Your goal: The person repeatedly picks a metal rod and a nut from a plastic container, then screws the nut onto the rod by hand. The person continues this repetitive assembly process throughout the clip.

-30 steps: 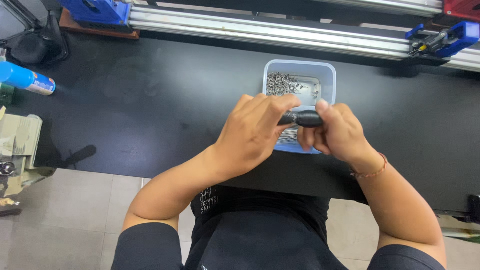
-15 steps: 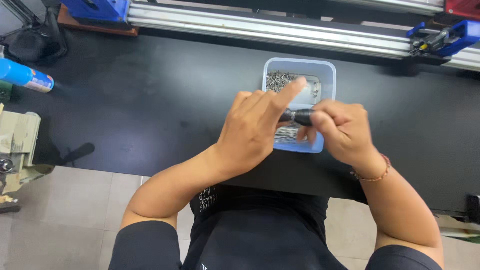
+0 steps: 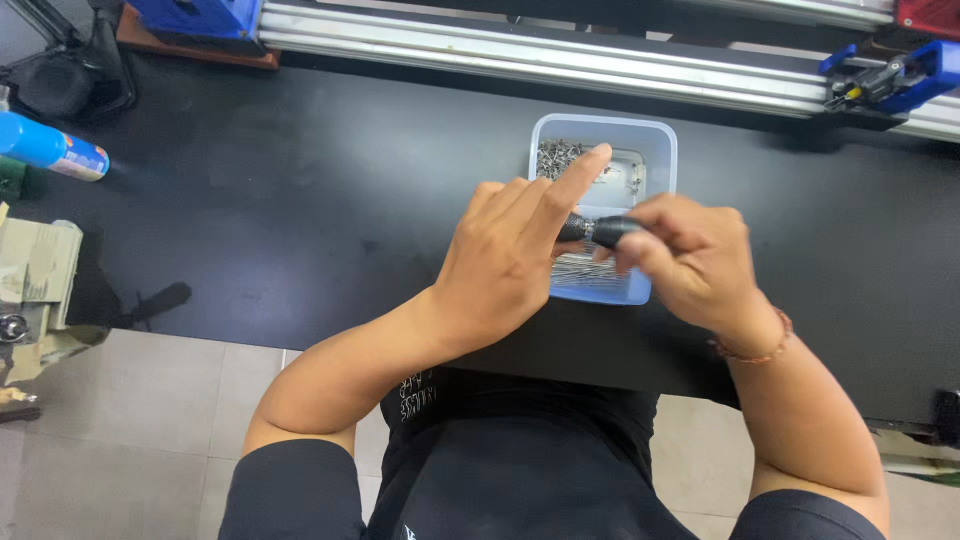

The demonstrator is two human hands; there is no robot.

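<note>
Right hand is closed around a small dark cylindrical part, fingers curled over one end so that only the near end shows between the two hands; the grip looks firm, as suits steadying a short piece while the other hand works at it. Left hand meets that same part from the opposite side: thumb and lower fingers are hidden behind the knuckles, so whether they pinch the part cannot be told, while the index finger is stretched out straight and lifted clear, pointing toward the far side of the bench. The part is held in the air directly over a pale blue plastic tray, not resting in it; holding it there would let anything dropped fall back into the tray. Inside the tray a heap of small metal fasteners lies in the far left corner, and a bundle of thin metal pins lies along the near side, partly covered by the hands. The tray stands on a black bench top, near the person's edge and within easy reach. A beaded bracelet sits on the right wrist. Along the far edge of the bench runs a long aluminium rail with blue fixtures at the right end. A blue spray can lies well apart at the left edge.
</note>
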